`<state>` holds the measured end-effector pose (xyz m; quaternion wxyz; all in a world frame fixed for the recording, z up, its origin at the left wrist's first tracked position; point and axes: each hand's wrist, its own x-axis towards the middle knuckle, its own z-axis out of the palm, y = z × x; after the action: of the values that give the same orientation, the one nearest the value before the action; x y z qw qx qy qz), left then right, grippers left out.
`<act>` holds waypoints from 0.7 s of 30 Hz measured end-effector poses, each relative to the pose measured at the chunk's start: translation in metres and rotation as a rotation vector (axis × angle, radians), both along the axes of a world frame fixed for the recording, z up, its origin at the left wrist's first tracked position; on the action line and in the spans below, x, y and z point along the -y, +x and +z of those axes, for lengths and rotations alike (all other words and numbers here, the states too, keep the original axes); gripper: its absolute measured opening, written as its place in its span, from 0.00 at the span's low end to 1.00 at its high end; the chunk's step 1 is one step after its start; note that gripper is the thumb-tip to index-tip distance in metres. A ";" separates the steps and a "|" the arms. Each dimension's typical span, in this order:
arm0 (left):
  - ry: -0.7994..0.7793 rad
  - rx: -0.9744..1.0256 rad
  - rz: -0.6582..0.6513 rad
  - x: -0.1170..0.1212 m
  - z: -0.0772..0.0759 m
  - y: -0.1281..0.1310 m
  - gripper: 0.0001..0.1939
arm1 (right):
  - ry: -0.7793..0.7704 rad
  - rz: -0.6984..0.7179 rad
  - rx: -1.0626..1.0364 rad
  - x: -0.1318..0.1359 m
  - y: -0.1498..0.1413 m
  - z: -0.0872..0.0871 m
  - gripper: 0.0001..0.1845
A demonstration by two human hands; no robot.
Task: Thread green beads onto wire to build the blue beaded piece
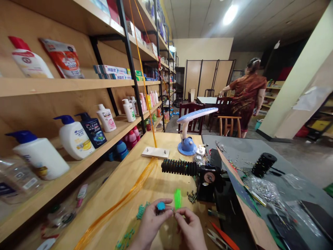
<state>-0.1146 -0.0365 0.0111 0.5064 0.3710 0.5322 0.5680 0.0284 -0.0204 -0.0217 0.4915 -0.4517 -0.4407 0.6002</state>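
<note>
My left hand is closed, a small blue piece with a scalloped top showing between its thumb and curled fingers. My right hand pinches close beside it, the fingertips of both hands nearly meeting. Whatever sits in the right pinch is too small to make out. Just beyond the fingertips is a bundle of bright green fibres. Teal beaded bits lie left of my left hand, with more green-teal pieces nearer me. Small metal parts are scattered beyond my right hand.
A black machine with a ridged roller stands ahead. Orange threads run across the wooden table to a white plate. Behind are a blue lamp and a person. Scissors lie right; shelves line the left.
</note>
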 end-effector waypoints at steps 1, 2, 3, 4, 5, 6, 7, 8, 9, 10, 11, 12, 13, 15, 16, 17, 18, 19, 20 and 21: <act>0.013 -0.031 -0.003 0.001 0.002 0.000 0.20 | -0.018 0.008 -0.004 0.000 0.000 -0.003 0.35; 0.023 -0.070 -0.013 0.001 0.004 -0.001 0.19 | -0.031 0.015 -0.017 0.000 0.000 -0.007 0.35; 0.030 -0.115 -0.028 0.002 0.006 0.000 0.17 | -0.039 0.022 -0.036 -0.001 0.000 -0.010 0.35; 0.036 -0.166 -0.049 0.003 0.009 0.000 0.16 | -0.042 0.031 -0.057 -0.001 0.001 -0.012 0.34; 0.046 -0.215 -0.070 0.003 0.011 0.000 0.15 | -0.035 0.039 -0.071 -0.001 0.002 -0.014 0.33; 0.057 -0.254 -0.090 0.004 0.012 0.001 0.15 | -0.010 0.042 -0.067 -0.001 0.004 -0.014 0.32; 0.069 -0.281 -0.112 0.004 0.014 0.002 0.15 | 0.038 0.042 -0.037 -0.001 0.006 -0.013 0.30; 0.077 -0.297 -0.140 0.005 0.014 0.002 0.16 | 0.106 0.043 0.021 -0.001 0.009 -0.011 0.27; 0.082 -0.304 -0.169 0.006 0.015 0.003 0.16 | 0.187 0.047 0.098 0.000 0.013 -0.008 0.24; 0.084 -0.306 -0.197 0.007 0.015 0.003 0.16 | 0.264 0.050 0.181 0.000 0.017 -0.006 0.21; 0.084 -0.308 -0.221 0.007 0.014 0.004 0.16 | 0.326 0.053 0.262 0.001 0.020 -0.004 0.18; 0.087 -0.313 -0.239 0.008 0.013 0.004 0.17 | 0.363 0.063 0.331 0.002 0.023 -0.002 0.16; 0.093 -0.323 -0.252 0.008 0.013 0.004 0.17 | 0.379 0.073 0.385 0.003 0.026 -0.001 0.14; 0.111 -0.363 -0.263 0.009 0.011 0.004 0.16 | 0.398 0.105 0.464 0.005 0.031 0.002 0.12; 0.125 -0.396 -0.262 0.009 0.011 0.004 0.16 | 0.414 0.119 0.500 0.006 0.034 0.004 0.11; 0.141 -0.439 -0.257 0.009 0.010 0.004 0.15 | 0.440 0.134 0.537 0.007 0.037 0.006 0.10; 0.157 -0.488 -0.251 0.009 0.010 0.003 0.15 | 0.474 0.141 0.573 0.008 0.040 0.009 0.09; 0.170 -0.535 -0.247 0.009 0.010 0.003 0.14 | 0.512 0.138 0.605 0.008 0.043 0.011 0.09; 0.178 -0.573 -0.244 0.009 0.010 0.003 0.14 | 0.549 0.123 0.628 0.008 0.046 0.014 0.08; 0.174 -0.594 -0.243 0.009 0.010 0.003 0.14 | 0.577 0.099 0.642 0.007 0.049 0.016 0.09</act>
<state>-0.1114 -0.0450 0.0214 0.3595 0.6232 0.5578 0.4138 0.0774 -0.0277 -0.0061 0.4062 -0.4380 -0.7420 0.3044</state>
